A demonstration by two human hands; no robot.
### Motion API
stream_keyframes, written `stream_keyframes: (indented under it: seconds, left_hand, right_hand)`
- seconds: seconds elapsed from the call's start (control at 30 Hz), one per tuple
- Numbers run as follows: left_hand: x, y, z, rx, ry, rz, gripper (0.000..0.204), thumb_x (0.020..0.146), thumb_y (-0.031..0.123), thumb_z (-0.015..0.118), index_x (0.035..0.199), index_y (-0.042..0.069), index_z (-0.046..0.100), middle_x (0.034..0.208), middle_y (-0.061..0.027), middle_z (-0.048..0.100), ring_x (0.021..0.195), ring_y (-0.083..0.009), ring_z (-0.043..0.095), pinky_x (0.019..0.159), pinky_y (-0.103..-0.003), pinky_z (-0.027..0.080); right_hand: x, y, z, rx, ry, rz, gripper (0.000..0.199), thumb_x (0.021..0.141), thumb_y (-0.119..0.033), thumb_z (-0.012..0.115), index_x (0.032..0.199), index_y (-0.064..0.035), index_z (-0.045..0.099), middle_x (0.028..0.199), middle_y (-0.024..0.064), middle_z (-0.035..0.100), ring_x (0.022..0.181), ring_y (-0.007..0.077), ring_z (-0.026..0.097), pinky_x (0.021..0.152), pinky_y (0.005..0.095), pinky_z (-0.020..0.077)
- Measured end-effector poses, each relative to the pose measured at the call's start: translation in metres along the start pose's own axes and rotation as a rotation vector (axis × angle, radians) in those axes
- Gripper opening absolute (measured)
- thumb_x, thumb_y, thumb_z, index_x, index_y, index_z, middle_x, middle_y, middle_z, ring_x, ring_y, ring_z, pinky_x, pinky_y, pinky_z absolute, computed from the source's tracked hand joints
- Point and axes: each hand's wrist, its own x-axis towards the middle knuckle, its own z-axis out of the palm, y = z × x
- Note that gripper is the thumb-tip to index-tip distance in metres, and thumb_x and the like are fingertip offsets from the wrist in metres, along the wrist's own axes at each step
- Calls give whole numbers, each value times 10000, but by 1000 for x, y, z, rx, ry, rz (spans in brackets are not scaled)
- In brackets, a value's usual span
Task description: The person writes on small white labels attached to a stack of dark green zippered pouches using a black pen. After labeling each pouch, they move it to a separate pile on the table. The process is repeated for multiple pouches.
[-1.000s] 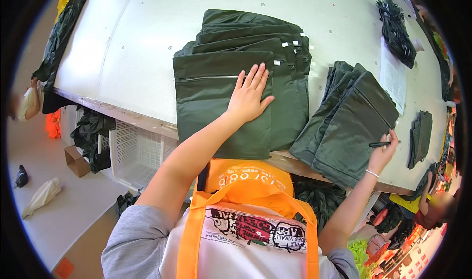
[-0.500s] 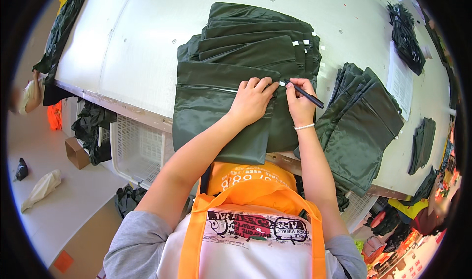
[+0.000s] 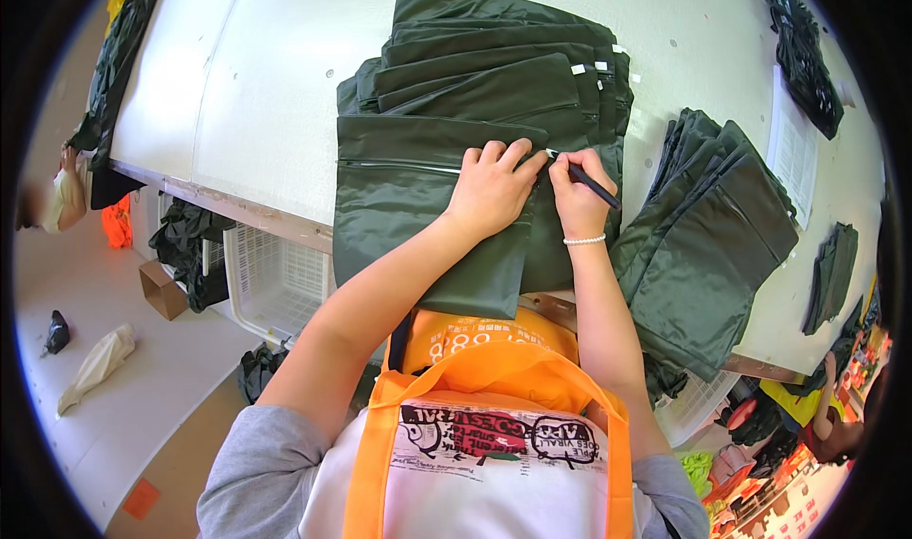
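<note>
You appear to be at a marking step: the slim black pen [image 3: 597,187] in your right hand [image 3: 582,197] slants down to the small white tag [image 3: 550,152] at the edge of the top dark green, smooth fabric pouch [image 3: 418,240]. The fingers of that hand are closed around the pen. Your left hand [image 3: 489,192] lies on the pouch with its fingers bent, the fingertips near the tag; you can't tell from here whether they pinch it or only press. The tag is mostly hidden, and no ink mark can be made out.

As a judgement, the next move calls for a steady left hand, the tag kept flat, and light, short pen strokes, since a loose tag could fold or the slippery cloth slide under you.

The pouch lies flat on top of the near end of a fanned stack of similar dark green fabric pieces [image 3: 494,67] on the white bench [image 3: 256,93]. It is roughly rectangular, softly shiny, with a pale straight line across its upper part and slight ripples below. To your right, a second overlapping dark green pile [image 3: 703,264] sits slantwise, near the bench's front edge.
</note>
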Motion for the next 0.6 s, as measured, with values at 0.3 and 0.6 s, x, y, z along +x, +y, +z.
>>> stream_keyframes:
  seconds: [0.3, 0.6]
  left_hand:
    - [0, 1, 0, -14, 5, -13, 367, 840, 193, 643, 1206, 200, 614, 1152, -4, 555, 946, -242, 527, 794, -402, 420]
    - [-1, -3, 3, -167, 103, -69, 335, 850, 156, 619, 1180, 108, 596, 1154, -64, 562, 1003, -282, 531, 826, -413, 426]
  right_hand:
    - [1, 0, -2, -26, -39, -23, 127, 787, -63, 693, 749, -20, 580, 628, 109, 586, 521, 195, 560, 524, 302, 458]
    - [-25, -21, -20, -184, -80, -80, 105, 884, -91, 635, 974, -43, 612, 847, 121, 647, 756, 255, 619, 690, 353, 483]
